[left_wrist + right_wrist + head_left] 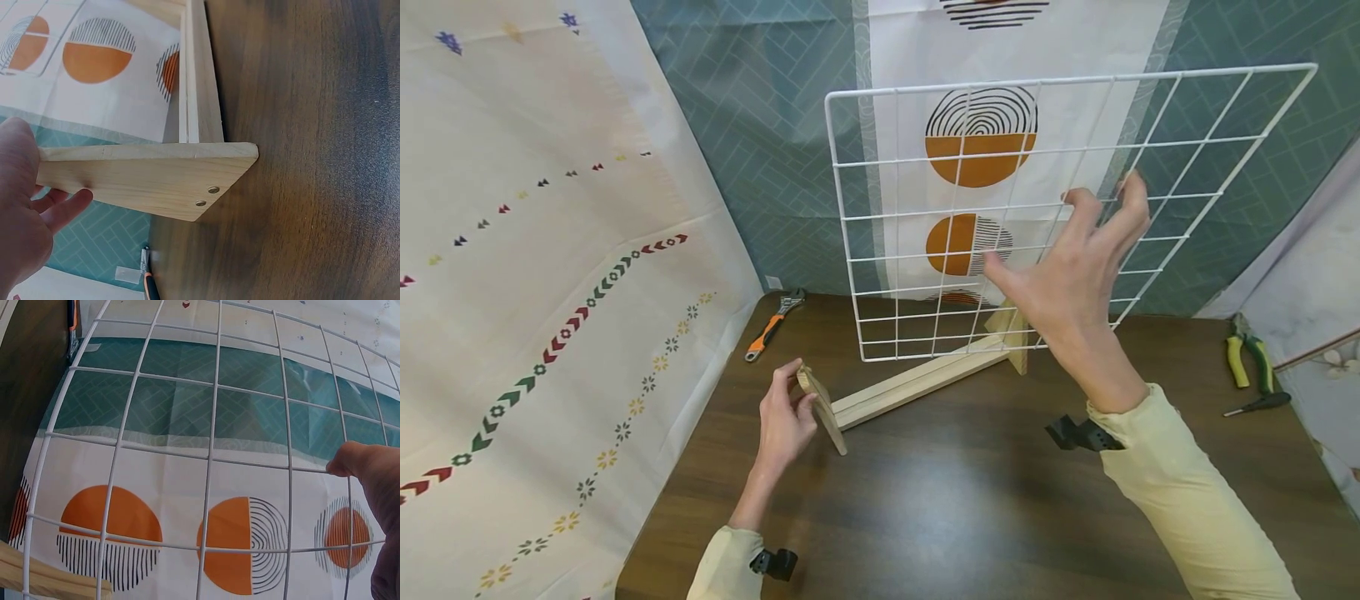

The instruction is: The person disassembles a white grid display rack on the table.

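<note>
A white wire grid panel (843,218) is held up at a tilt above the wooden stand, and my right hand (1075,275) grips its wires with spread, bent fingers. In the right wrist view the thumb (350,459) lies against a wire. My left hand (785,421) pinches the upper end of the stand's near wooden end board (823,408). Two screw heads (213,190) show low on that board in the left wrist view. Pale wooden rails (925,383) run from it to the far end board (1017,350), partly behind the grid.
An adjustable wrench (767,333) with an orange handle lies at the table's back left. Green-and-yellow pliers (1262,367) and a dark-handled screwdriver (1266,403) lie at the right. Patterned cloth (760,167) hangs behind the brown table (925,500).
</note>
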A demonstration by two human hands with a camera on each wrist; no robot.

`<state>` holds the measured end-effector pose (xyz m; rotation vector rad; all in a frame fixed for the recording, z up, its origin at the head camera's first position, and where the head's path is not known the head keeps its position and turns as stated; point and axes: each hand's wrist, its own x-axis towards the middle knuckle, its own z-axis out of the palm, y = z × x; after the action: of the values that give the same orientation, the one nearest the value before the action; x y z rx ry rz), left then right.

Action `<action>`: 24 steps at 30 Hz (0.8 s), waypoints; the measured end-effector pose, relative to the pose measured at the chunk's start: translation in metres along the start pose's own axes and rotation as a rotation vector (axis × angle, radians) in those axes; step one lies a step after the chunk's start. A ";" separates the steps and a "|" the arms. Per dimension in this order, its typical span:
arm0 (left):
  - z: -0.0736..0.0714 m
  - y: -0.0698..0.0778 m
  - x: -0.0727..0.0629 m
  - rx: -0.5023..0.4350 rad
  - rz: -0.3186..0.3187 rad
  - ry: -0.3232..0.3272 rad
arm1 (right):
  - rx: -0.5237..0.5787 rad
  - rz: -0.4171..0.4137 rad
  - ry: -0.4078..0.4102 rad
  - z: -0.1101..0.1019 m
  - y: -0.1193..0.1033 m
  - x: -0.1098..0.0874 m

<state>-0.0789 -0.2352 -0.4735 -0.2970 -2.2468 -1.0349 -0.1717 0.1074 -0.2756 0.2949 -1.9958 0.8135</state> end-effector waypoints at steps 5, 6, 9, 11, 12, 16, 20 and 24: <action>0.000 0.000 -0.001 0.017 0.014 0.001 | -0.003 0.005 -0.009 -0.001 0.003 -0.002; 0.000 -0.001 -0.001 0.020 0.020 0.003 | -0.005 0.006 -0.012 -0.001 0.003 -0.002; 0.000 -0.002 -0.003 0.028 0.033 0.007 | -0.010 0.009 -0.015 -0.001 0.004 -0.003; 0.000 -0.002 -0.003 0.034 0.040 0.012 | -0.014 0.009 -0.016 -0.001 0.005 -0.004; 0.000 -0.002 -0.004 0.038 0.041 0.013 | -0.016 0.010 -0.017 -0.002 0.006 -0.004; -0.001 -0.001 -0.004 0.036 0.044 0.016 | -0.014 0.013 -0.018 -0.002 0.008 -0.005; -0.001 0.000 -0.005 0.035 0.032 0.016 | -0.008 0.019 -0.021 -0.002 0.009 -0.006; -0.002 0.001 -0.006 0.041 0.013 0.016 | -0.014 0.025 -0.028 -0.002 0.011 -0.008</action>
<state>-0.0728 -0.2357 -0.4763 -0.2839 -2.2456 -0.9799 -0.1717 0.1164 -0.2858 0.2749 -2.0338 0.8154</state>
